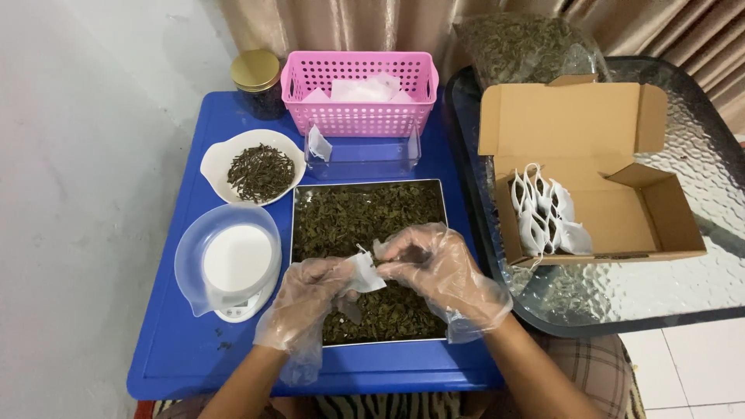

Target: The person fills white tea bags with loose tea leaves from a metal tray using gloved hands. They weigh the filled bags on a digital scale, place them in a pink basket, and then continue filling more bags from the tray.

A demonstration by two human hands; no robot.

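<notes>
So I've got a small white filter tea bag [363, 273] pinched between both gloved hands, my left hand [310, 299] closed on its lower edge and my right hand [434, 268] with fingers [386, 250] nipping the top, right over the metal tray of loose dried tea leaves [365, 213]. Looks like I'm at the opening-the-pouch bit; the mouth needs spreading before any leaf goes in, I reckon. Around it on the blue bench [186, 349]: a kitchen scale with a clear bowl [233, 264], a white dish of darker leaves [256, 169], a pink basket [358, 91]. Cardboard box of finished bags [590, 186] sits on the glass table [698, 178], curtain behind.
</notes>
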